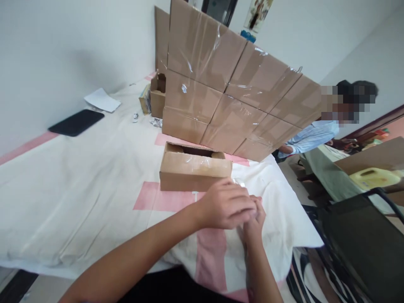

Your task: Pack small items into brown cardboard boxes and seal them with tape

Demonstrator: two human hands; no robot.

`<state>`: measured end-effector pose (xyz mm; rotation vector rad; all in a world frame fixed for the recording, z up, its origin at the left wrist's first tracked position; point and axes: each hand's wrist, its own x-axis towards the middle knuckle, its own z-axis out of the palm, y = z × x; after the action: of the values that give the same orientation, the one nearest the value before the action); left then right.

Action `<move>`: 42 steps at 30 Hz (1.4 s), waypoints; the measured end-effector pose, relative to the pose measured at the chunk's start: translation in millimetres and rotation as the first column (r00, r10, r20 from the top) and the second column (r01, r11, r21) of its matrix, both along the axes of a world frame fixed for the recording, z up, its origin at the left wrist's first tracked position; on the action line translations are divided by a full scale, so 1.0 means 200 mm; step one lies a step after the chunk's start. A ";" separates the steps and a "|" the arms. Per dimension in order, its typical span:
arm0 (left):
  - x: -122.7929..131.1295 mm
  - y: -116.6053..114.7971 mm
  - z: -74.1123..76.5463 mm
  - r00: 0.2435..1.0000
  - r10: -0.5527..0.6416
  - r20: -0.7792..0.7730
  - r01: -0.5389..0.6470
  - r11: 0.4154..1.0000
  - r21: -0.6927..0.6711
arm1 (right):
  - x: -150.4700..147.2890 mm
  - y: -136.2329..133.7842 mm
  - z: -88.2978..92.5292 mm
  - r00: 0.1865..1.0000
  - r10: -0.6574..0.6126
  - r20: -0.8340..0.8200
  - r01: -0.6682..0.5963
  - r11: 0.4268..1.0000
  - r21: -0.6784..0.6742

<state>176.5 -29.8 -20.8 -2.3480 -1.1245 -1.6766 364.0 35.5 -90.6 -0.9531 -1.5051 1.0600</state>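
My left hand (pixel 229 205) is closed, its fingers curled over my right hand (pixel 255 216) at the right of the table's near part. The right hand is closed too, partly covered by the left. What they hold between them, if anything, is hidden. Just beyond my left hand lies a long cardboard box (pixel 192 176) with an opening along its top. Behind that box stands a tall wall of taped cardboard boxes (pixel 221 97). A small shiny scrap (pixel 239 182) shows right behind my left hand.
A black tablet-like slab (pixel 76 122) and white paper (pixel 102 100) lie at the left on the cloth-covered table (pixel 94 181). Small boxes (pixel 158 101) stand behind. A person (pixel 315 134) is beyond the wall of boxes; a dark chair (pixel 362 240) is at the right.
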 end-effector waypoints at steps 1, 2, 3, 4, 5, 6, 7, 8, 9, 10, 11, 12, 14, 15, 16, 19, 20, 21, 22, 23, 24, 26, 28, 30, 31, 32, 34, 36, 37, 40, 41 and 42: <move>-0.08 -0.03 0.06 0.999 0.021 0.036 -0.020 0.999 -0.028 | -0.05 0.02 0.04 1.000 0.004 -0.007 -0.004 0.999 0.041; -0.17 -0.05 0.11 0.996 0.042 0.077 -0.037 0.997 -0.067 | -0.10 0.04 0.08 1.000 0.007 -0.010 -0.006 0.995 0.098; -0.27 -0.07 0.17 0.989 0.069 0.127 -0.055 0.992 -0.117 | -0.15 0.07 0.12 1.000 0.007 -0.012 -0.005 0.986 0.168; -0.35 -0.07 0.22 0.976 0.108 0.187 -0.075 0.982 -0.174 | -0.21 0.10 0.16 1.000 0.008 -0.008 -0.006 0.971 0.238; -0.44 -0.08 0.27 0.956 0.160 0.245 -0.102 0.967 -0.233 | -0.27 0.13 0.20 1.000 0.005 -0.006 -0.002 0.954 0.300; -0.51 -0.07 0.32 0.931 0.220 0.290 -0.137 0.949 -0.283 | -0.33 0.16 0.23 1.000 -0.001 -0.012 0.005 0.939 0.344; -0.58 -0.06 0.36 0.905 0.281 0.321 -0.176 0.931 -0.319 | -0.39 0.19 0.26 1.000 -0.006 -0.028 0.015 0.932 0.363; -0.63 -0.05 0.40 0.882 0.332 0.335 -0.215 0.915 -0.342 | -0.44 0.22 0.27 0.999 -0.009 -0.050 0.027 0.932 0.361; -0.67 -0.04 0.43 0.868 0.369 0.333 -0.247 0.902 -0.355 | -0.49 0.24 0.28 0.997 -0.013 -0.079 0.040 0.936 0.350; -0.71 -0.03 0.46 0.861 0.390 0.326 -0.269 0.895 -0.357 | -0.53 0.26 0.28 0.994 -0.019 -0.108 0.054 0.940 0.336; -0.73 -0.03 0.47 0.862 0.397 0.315 -0.278 0.890 -0.360 | -0.56 0.27 0.27 0.990 -0.029 -0.136 0.072 0.943 0.324; -0.75 -0.02 0.49 0.866 0.396 0.305 -0.276 0.887 -0.370 | -0.58 0.28 0.25 0.986 -0.034 -0.166 0.085 0.947 0.310; -0.77 0.00 0.49 0.877 0.381 0.291 -0.250 0.881 -0.401 | -0.61 0.30 0.20 0.971 -0.011 -0.240 0.077 0.960 0.267; -0.78 0.01 0.48 0.882 0.373 0.287 -0.236 0.878 -0.416 | -0.61 0.30 0.18 0.961 0.014 -0.275 0.056 0.968 0.246; -0.78 0.02 0.47 0.886 0.367 0.282 -0.225 0.874 -0.431 | -0.60 0.31 0.16 0.955 0.044 -0.295 0.027 0.972 0.233; -0.77 0.05 0.45 0.901 0.363 0.237 -0.216 0.851 -0.479 | -0.59 0.31 0.12 0.967 0.082 -0.241 -0.012 0.960 0.281; -0.77 0.06 0.44 0.910 0.356 0.214 -0.209 0.838 -0.504 | -0.58 0.30 0.12 0.974 0.084 -0.210 -0.017 0.952 0.304; -0.76 0.07 0.44 0.922 0.338 0.189 -0.191 0.821 -0.538 | -0.58 0.30 0.12 0.977 0.097 -0.190 -0.032 0.947 0.318; -0.75 0.07 0.44 0.938 0.307 0.162 -0.163 0.801 -0.576 | -0.59 0.29 0.12 0.976 0.127 -0.177 -0.066 0.946 0.316; -0.73 0.07 0.44 0.955 0.263 0.134 -0.128 0.778 -0.616 | -0.59 0.28 0.13 0.970 0.175 -0.167 -0.118 0.946 0.302; -0.72 0.06 0.44 0.972 0.212 0.105 -0.094 0.753 -0.652 | -0.59 0.26 0.13 0.959 0.230 -0.163 -0.178 0.943 0.280; -0.69 0.04 0.44 0.990 0.132 0.047 -0.063 0.719 -0.693 | -0.60 0.24 0.14 0.936 0.312 -0.164 -0.267 0.931 0.249; -0.66 0.02 0.45 0.992 0.130 0.004 -0.092 0.722 -0.686 | -0.60 0.23 0.15 0.940 0.312 -0.138 -0.271 0.929 0.252; -0.64 0.00 0.46 0.984 0.180 -0.009 -0.142 0.743 -0.654 | -0.60 0.23 0.14 0.951 0.286 -0.115 -0.249 0.933 0.260; -0.62 0.00 0.46 0.980 0.199 -0.011 -0.159 0.749 -0.643 | -0.60 0.24 0.14 0.951 0.286 -0.116 -0.250 0.935 0.251; -0.61 0.00 0.45 0.978 0.206 -0.012 -0.166 0.751 -0.639 | -0.60 0.24 0.13 0.947 0.292 -0.131 -0.257 0.938 0.233; -0.58 0.03 0.44 0.982 0.190 -0.013 -0.152 0.742 -0.653 | -0.60 0.26 0.11 0.935 0.305 -0.183 -0.272 0.944 0.184; -0.55 0.07 0.40 0.987 0.158 0.016 -0.104 0.718 -0.688 | -0.60 0.27 0.09 0.934 0.298 -0.198 -0.274 0.951 0.142; -0.53 0.10 0.38 0.990 0.136 0.046 -0.063 0.701 -0.710 | -0.60 0.27 0.09 0.935 0.294 -0.199 -0.273 0.954 0.126; -0.50 0.18 0.31 0.989 0.090 0.121 0.033 0.652 -0.758 | -0.60 0.26 0.09 0.931 0.295 -0.217 -0.278 0.955 0.108; -0.49 0.20 0.28 0.990 0.094 0.104 0.019 0.645 -0.764 | -0.60 0.26 0.10 0.927 0.299 -0.227 -0.281 0.953 0.112; -0.49 0.22 0.26 0.992 0.109 0.061 -0.024 0.646 -0.763 | -0.60 0.26 0.10 0.923 0.304 -0.237 -0.283 0.952 0.117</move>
<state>79.1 14.1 31.6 -2.5665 -2.2914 -1.4722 243.5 86.7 -70.4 -0.5197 -1.4918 1.2723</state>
